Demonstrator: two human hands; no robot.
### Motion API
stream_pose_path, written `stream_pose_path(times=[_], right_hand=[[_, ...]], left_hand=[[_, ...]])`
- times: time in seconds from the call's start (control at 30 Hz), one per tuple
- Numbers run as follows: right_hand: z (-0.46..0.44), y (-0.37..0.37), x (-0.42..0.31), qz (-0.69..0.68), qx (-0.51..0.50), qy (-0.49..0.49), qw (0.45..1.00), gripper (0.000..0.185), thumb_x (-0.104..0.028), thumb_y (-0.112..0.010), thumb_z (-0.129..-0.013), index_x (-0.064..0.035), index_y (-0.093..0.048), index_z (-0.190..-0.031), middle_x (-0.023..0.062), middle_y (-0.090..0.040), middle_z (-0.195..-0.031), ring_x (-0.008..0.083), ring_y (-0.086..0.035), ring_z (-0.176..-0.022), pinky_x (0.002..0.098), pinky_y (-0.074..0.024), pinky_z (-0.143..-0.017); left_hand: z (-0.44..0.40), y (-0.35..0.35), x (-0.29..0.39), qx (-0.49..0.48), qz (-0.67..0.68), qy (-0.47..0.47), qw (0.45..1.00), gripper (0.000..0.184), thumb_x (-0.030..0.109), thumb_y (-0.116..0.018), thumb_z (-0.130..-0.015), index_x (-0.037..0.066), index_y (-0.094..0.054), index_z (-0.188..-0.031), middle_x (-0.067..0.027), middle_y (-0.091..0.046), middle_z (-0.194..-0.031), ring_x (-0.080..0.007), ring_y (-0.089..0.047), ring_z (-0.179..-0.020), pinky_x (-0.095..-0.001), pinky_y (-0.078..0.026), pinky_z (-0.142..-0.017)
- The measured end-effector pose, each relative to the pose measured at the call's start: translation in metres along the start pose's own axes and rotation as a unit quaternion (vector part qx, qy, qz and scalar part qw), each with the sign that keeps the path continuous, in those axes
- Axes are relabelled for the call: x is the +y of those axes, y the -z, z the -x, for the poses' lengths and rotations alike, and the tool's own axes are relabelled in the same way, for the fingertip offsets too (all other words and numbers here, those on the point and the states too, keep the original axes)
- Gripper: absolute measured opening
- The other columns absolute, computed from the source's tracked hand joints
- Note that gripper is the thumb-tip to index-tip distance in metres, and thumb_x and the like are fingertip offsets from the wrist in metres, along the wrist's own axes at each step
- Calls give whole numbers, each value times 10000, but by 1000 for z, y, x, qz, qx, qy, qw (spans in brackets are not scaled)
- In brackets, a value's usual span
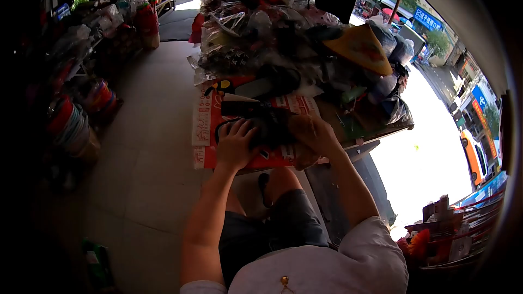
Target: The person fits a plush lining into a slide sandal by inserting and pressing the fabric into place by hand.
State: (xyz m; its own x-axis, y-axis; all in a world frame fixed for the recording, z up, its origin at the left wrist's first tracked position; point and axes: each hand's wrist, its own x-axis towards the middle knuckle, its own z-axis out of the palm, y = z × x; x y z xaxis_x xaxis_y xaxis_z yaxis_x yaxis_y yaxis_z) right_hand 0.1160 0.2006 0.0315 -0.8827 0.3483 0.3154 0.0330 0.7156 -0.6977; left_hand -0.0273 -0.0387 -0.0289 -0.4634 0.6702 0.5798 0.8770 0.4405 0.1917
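A black item (267,125), its kind too dark to make out, lies between my hands at the near end of the crowded table. My left hand (237,144) rests on its left side, fingers spread. On the other side my right hand (317,135) has its fingers curled at the item's right end; shadow hides part of the grip. Beneath both is red and white printed packaging (202,122). Just beyond the black item sits a dark slipper (261,86) with a greyish sole.
Plastic-wrapped goods (256,22) are heaped over the table, with a yellow conical hat (359,49) at its right. Stacked wares (71,125) line the left side of the pale floor (147,158). Beyond the sunlit street stands an orange and white vehicle (473,157).
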Motion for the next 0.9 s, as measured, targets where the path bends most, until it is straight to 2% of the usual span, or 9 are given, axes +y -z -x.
stream_pose_path(times=[0.1, 0.23, 0.3, 0.43, 0.53, 0.6, 0.7, 0.8, 0.9], right_hand=[[0, 18, -10, 82, 39, 49, 995, 456, -260, -803, -822, -101, -669, -1227, 142, -697, -1085, 294, -688, -1010, 357, -544, -862], [-26, -14, -35, -226, 91, 40, 969, 515, -270, -816, -812, -67, -647, -1254, 105, -667, -1169, 341, -664, -1050, 405, -544, -898], [-42, -47, -13, 59, 121, 266, 954, 496, -202, -824, -813, -78, -631, -1253, 130, -662, -1215, 274, -644, -1133, 415, -519, -931], [-21, -55, -15, 174, 122, 176, 961, 505, -192, -825, -810, -75, -624, -1258, 133, -642, -1243, 324, -618, -1165, 443, -509, -942], [3, -19, 2, 80, 89, 196, 973, 491, -165, -819, -807, -70, -628, -1249, 131, -651, -1239, 307, -634, -1153, 424, -513, -947], [12, 2, 14, -15, 92, 106, 990, 462, -128, -805, -799, -67, -642, -1227, 131, -655, -1231, 294, -648, -1139, 399, -517, -955], [2, 22, -5, -24, 171, 184, 968, 535, -114, -790, -737, -101, -623, -1246, 160, -655, -1140, 388, -665, -1041, 425, -545, -868], [-18, -1, -34, -69, 188, 209, 957, 545, -93, -783, -739, -98, -614, -1258, 160, -637, -1184, 400, -625, -1110, 440, -525, -912], [-28, -45, -23, 39, 103, 224, 968, 558, -166, -761, -777, -132, -587, -1306, 134, -608, -1271, 386, -580, -1152, 481, -446, -979]], left_hand=[[-2, 1, 1, 1, 1, -2, 1000, 525, 447, -742, -833, 160, -670, -1267, -63, -586, -1415, -259, -483, -1376, -510, -316, -1147], [-1, 2, 1, 20, 7, -13, 1000, 522, 423, -767, -811, 155, -679, -1250, -68, -605, -1392, -267, -507, -1352, -494, -329, -1138], [-1, 2, 1, 26, 1, -19, 999, 523, 417, -774, -804, 153, -681, -1246, -71, -610, -1387, -269, -513, -1346, -487, -333, -1135], [-2, 0, -2, 22, -12, -19, 999, 523, 411, -778, -796, 149, -683, -1238, -73, -612, -1386, -275, -515, -1344, -477, -342, -1127], [-1, 3, 2, 24, -5, -17, 1000, 516, 402, -784, -786, 150, -688, -1226, -74, -617, -1379, -275, -521, -1336, -473, -351, -1119], [-4, 5, 2, 33, -2, -17, 999, 511, 397, -787, -780, 151, -691, -1218, -74, -621, -1372, -274, -526, -1328, -471, -357, -1112], [-6, 5, 3, 38, 8, -23, 999, 506, 398, -790, -774, 149, -695, -1204, -76, -629, -1353, -275, -540, -1307, -464, -369, -1099], [-4, 5, 4, 36, -5, -29, 999, 500, 406, -789, -776, 150, -696, -1194, -75, -638, -1336, -280, -549, -1291, -461, -373, -1093], [-7, 7, 4, 34, -16, -29, 999, 495, 411, -786, -779, 156, -697, -1194, -71, -639, -1337, -278, -548, -1294, -461, -371, -1094]])
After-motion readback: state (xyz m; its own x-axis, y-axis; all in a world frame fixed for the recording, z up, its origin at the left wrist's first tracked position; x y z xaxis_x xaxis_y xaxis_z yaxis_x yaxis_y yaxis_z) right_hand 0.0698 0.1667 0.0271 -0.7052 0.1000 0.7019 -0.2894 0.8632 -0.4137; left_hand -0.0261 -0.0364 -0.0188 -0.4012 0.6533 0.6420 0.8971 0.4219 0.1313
